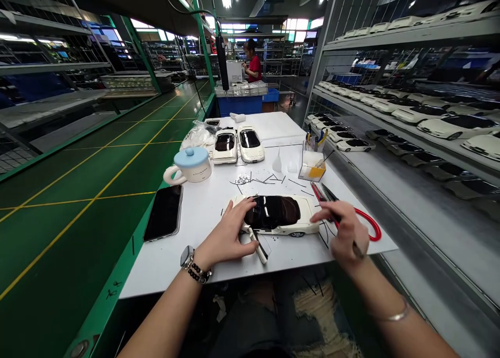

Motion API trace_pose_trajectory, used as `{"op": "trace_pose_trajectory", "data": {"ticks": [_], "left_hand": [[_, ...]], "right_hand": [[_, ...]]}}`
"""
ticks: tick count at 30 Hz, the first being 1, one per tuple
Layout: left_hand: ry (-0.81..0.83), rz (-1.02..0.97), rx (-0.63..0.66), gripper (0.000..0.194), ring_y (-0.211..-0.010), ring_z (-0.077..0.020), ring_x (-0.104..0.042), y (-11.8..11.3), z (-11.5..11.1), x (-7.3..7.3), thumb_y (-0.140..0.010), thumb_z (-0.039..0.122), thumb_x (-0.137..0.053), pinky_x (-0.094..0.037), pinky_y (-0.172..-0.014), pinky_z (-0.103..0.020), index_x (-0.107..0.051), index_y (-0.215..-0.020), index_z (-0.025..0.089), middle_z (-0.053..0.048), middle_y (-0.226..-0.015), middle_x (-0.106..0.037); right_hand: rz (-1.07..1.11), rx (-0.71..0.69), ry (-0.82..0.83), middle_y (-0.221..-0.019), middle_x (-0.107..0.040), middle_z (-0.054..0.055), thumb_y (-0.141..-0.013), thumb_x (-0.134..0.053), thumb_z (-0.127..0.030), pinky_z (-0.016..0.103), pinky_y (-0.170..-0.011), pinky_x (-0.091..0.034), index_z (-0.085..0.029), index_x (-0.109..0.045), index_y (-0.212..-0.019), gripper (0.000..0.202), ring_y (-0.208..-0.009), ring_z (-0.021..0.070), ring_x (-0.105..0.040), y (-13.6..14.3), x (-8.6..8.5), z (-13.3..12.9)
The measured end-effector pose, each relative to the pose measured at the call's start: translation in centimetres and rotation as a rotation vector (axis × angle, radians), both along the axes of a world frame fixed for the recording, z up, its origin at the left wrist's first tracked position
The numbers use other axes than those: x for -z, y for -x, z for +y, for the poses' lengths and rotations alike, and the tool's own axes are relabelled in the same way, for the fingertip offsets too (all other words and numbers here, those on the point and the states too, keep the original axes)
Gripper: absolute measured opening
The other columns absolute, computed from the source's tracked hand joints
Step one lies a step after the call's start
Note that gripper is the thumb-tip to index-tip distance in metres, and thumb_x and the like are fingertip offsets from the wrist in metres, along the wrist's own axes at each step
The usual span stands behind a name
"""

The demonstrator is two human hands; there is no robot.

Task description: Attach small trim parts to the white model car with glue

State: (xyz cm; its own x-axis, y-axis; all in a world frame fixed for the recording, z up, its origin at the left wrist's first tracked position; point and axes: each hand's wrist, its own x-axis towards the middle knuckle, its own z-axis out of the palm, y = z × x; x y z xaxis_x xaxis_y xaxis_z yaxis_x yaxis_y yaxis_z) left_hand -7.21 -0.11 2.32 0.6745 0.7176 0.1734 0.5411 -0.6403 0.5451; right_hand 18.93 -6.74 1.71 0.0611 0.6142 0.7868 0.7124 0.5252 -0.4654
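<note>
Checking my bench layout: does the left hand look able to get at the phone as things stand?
Probably yes: nothing visible stands between the left hand and the phone, and the mug sits farther back.

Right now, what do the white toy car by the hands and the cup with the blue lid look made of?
White car: glossy, perhaps painted metal or plastic; its body looks smooth. Its dark windows may be shiny tinted plastic, since light glints off the top.
Cup: smooth and pale, maybe ceramic.
Blue lid: softer sheen, possibly silicone or plastic.
</note>
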Motion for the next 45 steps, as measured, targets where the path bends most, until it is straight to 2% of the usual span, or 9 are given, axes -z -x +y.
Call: {"op": "trace_pose_trajectory", "data": {"ticks": [2, 4, 9, 15, 27, 45], "left_hand": [[-0.002, 0.007, 0.003, 0.075, -0.141, -0.0270, -0.025, 0.0, 0.0, 0.1, -0.075, 0.032, -0.060, -0.006, -0.117, -0.055, -0.023, -0.140, 0.024, -0.012, -0.152, -0.029], [-0.007, 0.011, 0.005, 0.075, -0.141, -0.0264, -0.024, 0.0, -0.1, 0.1, -0.075, 0.032, -0.060, -0.005, -0.118, -0.054, -0.023, -0.140, 0.023, -0.011, -0.152, -0.028], [-0.017, 0.021, 0.005, 0.074, -0.141, -0.0271, -0.023, 0.0, 0.0, 0.1, -0.074, 0.032, -0.060, -0.006, -0.118, -0.053, -0.025, -0.139, 0.021, -0.012, -0.152, -0.028], [-0.022, 0.026, 0.001, 0.075, -0.141, -0.0272, -0.023, 0.0, 0.0, 0.2, -0.074, 0.033, -0.060, -0.007, -0.118, -0.053, -0.025, -0.139, 0.020, -0.012, -0.152, -0.028], [-0.039, -0.008, 0.003, 0.077, -0.140, -0.0304, -0.026, 0.0, 0.2, 0.5, -0.072, 0.033, -0.062, -0.010, -0.116, -0.056, -0.027, -0.140, 0.022, -0.012, -0.150, -0.031], [-0.039, 0.011, -0.001, 0.075, -0.140, -0.0286, -0.025, -0.1, 0.1, 0.4, -0.073, 0.033, -0.061, -0.009, -0.117, -0.055, -0.027, -0.139, 0.020, -0.012, -0.151, -0.030]], "right_hand": [[-0.037, -0.146, 0.033, -0.069, -0.060, 0.003, -0.097, -0.017, -0.047, 0.043, -0.076, -0.041, -0.023, -0.052, -0.116, 0.047, -0.068, 0.0196, -0.056, 1.4, 0.5, -1.7], [-0.036, -0.231, 0.087, -0.073, -0.058, 0.004, -0.097, -0.020, -0.045, 0.040, -0.069, -0.041, -0.023, -0.054, -0.111, 0.043, -0.068, 0.0202, -0.054, 2.7, 1.2, -3.1], [0.067, -0.336, 0.169, -0.070, -0.054, 0.004, -0.093, -0.032, -0.020, 0.035, -0.059, -0.041, -0.021, -0.053, -0.095, 0.021, -0.066, 0.0194, -0.052, 4.4, 3.6, -4.0], [-0.016, -0.290, 0.160, -0.070, -0.055, 0.003, -0.089, -0.038, -0.013, 0.034, -0.059, -0.040, -0.021, -0.052, -0.088, 0.016, -0.065, 0.0183, -0.052, 4.6, 4.7, -2.8], [-0.003, -0.301, 0.131, -0.071, -0.054, 0.003, -0.089, -0.038, -0.011, 0.032, -0.061, -0.042, -0.019, -0.051, -0.087, 0.015, -0.067, 0.0165, -0.051, 4.8, 5.0, -2.4], [-0.014, -0.279, 0.095, -0.072, -0.055, 0.004, -0.088, -0.038, -0.009, 0.032, -0.060, -0.043, -0.018, -0.051, -0.088, 0.016, -0.067, 0.0166, -0.052, 5.2, 5.0, -2.3]]}}
